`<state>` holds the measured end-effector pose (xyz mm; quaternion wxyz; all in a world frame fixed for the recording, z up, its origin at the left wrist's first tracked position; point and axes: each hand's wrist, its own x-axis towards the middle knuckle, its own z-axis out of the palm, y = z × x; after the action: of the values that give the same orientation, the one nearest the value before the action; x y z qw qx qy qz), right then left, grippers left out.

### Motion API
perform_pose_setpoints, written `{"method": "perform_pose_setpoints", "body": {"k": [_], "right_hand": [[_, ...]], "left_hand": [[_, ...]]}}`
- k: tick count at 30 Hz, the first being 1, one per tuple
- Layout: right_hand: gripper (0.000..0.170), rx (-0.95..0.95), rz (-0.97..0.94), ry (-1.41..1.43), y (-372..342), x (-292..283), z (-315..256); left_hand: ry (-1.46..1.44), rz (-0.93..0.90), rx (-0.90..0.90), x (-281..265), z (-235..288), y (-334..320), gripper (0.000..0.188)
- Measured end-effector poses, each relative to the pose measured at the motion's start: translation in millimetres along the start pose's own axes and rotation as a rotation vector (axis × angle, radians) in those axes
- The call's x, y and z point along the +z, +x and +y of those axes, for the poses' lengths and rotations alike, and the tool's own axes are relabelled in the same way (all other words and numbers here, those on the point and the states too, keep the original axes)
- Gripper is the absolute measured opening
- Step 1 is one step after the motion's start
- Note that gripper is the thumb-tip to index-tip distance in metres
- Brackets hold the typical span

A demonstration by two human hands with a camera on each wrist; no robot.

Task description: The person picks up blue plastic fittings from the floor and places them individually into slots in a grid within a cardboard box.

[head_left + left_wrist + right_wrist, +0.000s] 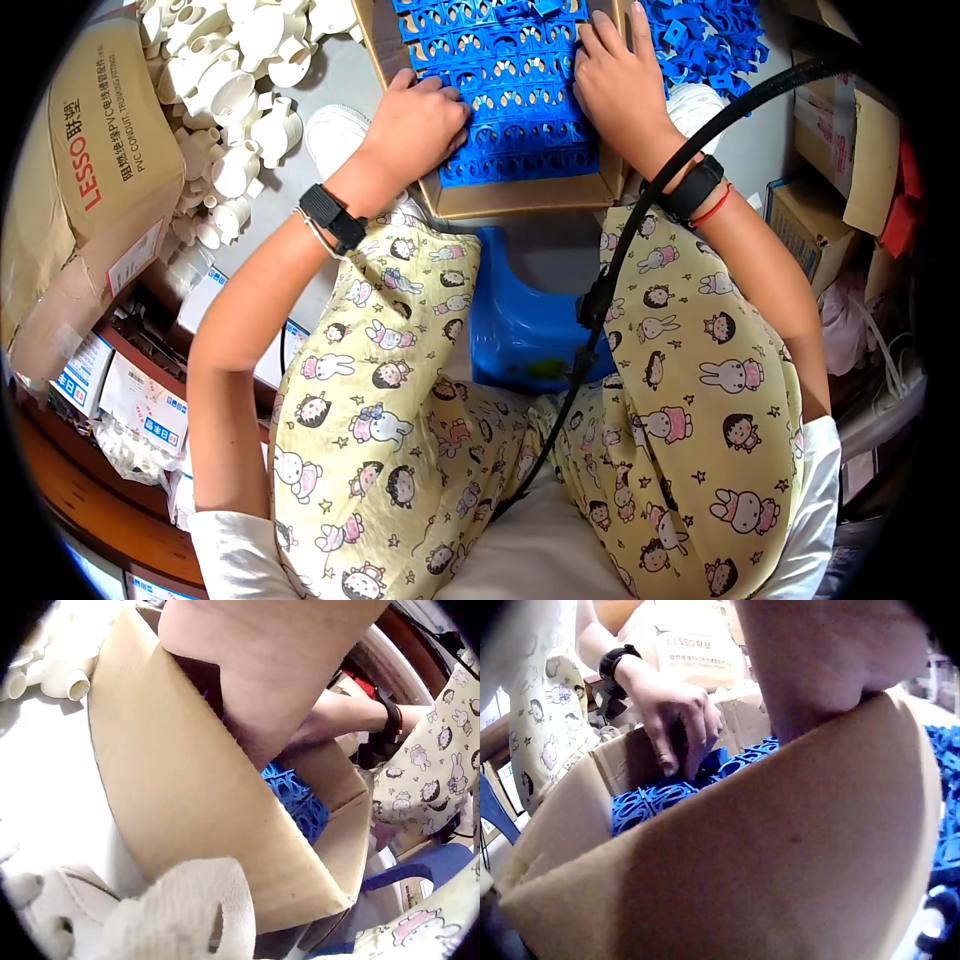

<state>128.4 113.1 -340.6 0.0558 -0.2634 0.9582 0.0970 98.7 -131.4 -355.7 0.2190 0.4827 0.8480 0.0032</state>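
Observation:
An open cardboard box (520, 204) holds rows of blue plastic clips (515, 110) packed side by side. My left hand (418, 125) lies over the box's left edge, fingers bent down toward the clips; in the right wrist view the left hand (679, 724) has its fingers curved just above or on the clips (649, 804). At the right edge, my right hand (622, 85) reaches in over the wall with fingers extended along the clips. The box wall (780, 862) hides its fingertips in the right wrist view. Whether either hand grips a clip cannot be seen.
White pipe fittings (235, 100) are heaped left of the box, beside a large LESSO carton (90, 180). Loose blue clips (710, 40) lie to the right. A blue plastic stool (520, 330) stands between the legs. A black cable (640, 230) hangs across the view. More cartons (810, 225) stand at right.

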Motion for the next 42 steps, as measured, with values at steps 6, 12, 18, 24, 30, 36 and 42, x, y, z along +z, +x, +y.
{"method": "perform_pose_setpoints", "body": {"k": [6,12,18,24,30,36,42], "right_hand": [[0.021,0.021,-0.002,0.006,6,-3,-2],[0.009,-0.054,0.218,0.287,20,-11,-14],[0.013,-0.267,0.412,0.448,42,19,-38],[0.009,-0.274,0.297,0.416,53,33,-42],[0.01,-0.229,0.309,0.454,46,23,-40],[0.013,-0.25,0.246,0.559,34,33,-32],[0.01,-0.201,0.181,0.595,30,28,-36]], "left_hand": [[0.023,0.1,0.006,16,8,-1,0.013],[0.007,0.111,0.009,18,5,-1,0.014],[-0.014,0.148,-0.002,22,5,-2,0.014],[-0.145,0.188,0.04,9,0,-3,0.014],[-0.042,0.309,-0.092,-26,-24,3,0.039],[0.093,0.018,-0.121,-18,-18,10,0.046],[0.142,-0.097,-0.085,-14,-22,11,0.04]]}}
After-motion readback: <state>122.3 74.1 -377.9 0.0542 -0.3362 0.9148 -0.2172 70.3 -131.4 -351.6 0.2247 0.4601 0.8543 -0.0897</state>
